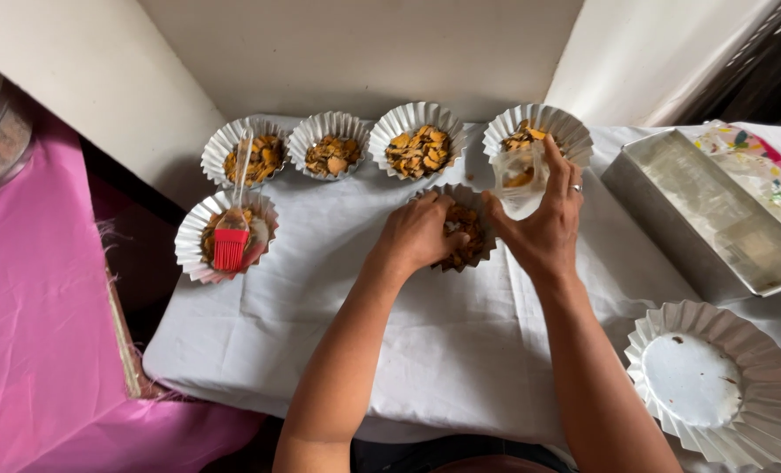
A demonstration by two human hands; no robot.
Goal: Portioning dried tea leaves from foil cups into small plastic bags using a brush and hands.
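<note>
My left hand (pixel 423 234) rests on a fluted paper cup (pixel 471 238) filled with orange-brown flaky pieces, fingers pressing into the filling. My right hand (pixel 544 219) grips a small clear plastic cup (pixel 519 180) with a bit of orange filling inside, held just right of that paper cup. Behind them stand filled paper cups in a row, the nearest one (pixel 539 131) just beyond the plastic cup. All sit on a white cloth (pixel 425 333).
A red silicone brush (pixel 232 232) lies in a filled cup (pixel 226 236) at the left. A metal loaf tin (pixel 714 215) stands at the right, an empty paper cup (pixel 714 381) near the front right. Pink cloth (pixel 31 307) covers the left side.
</note>
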